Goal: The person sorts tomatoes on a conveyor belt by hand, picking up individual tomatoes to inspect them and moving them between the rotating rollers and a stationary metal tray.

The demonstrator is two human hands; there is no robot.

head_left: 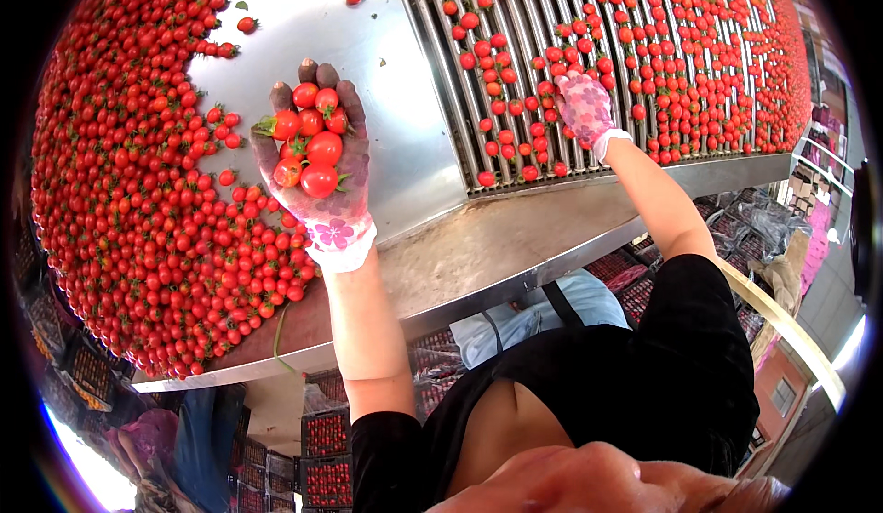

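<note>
My left hand (329, 211), in a pink flowered glove with darkened fingers, is turned palm up and cupped. Several red cherry tomatoes (324, 148) lie in it, some with green stems. Beneath that hand is a smooth metal sheet (405, 131), beside a large heap of cherry tomatoes (175, 210). To the right, my right hand (586, 107), in a similar pink glove, reaches down onto the metal rollers (501, 153) among scattered tomatoes. Its fingers curl downward, and whatever is between them is hidden by the hand.
A metal ledge (524, 235) runs along the near side of the rollers. Two loose tomatoes and bits of leaf lie on the sheet's far part. Below stand dark crates of tomatoes (327, 435). A pale curved bar (782, 324) passes at the right.
</note>
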